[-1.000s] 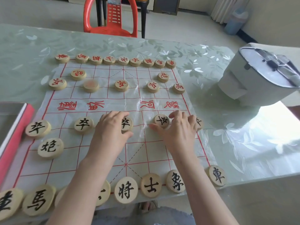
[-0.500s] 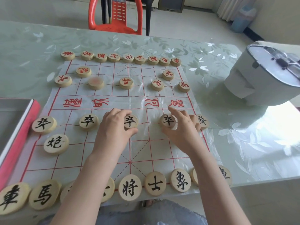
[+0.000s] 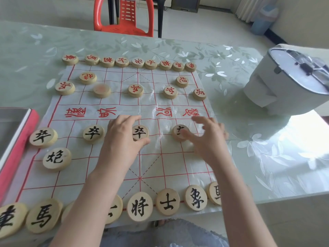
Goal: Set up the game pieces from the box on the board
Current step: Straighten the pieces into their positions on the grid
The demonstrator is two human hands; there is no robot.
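my left hand (image 3: 122,138) pinches the middle black soldier piece (image 3: 140,133) on the paper xiangqi board (image 3: 151,157). my right hand (image 3: 207,139), blurred, hovers with fingers spread, thumb over the next soldier (image 3: 179,131). the box (image 3: 17,132) lies at the table's (image 3: 249,157) left edge.

Table (image 3: 231,72): pale green leaf-print cover, glossy. Board sheet (image 3: 114,168) lies flat at centre, near edge at table front. Open box (image 3: 19,132) at left, touching sheet's left edge. White appliance (image 3: 277,90) at right, apart from sheet.
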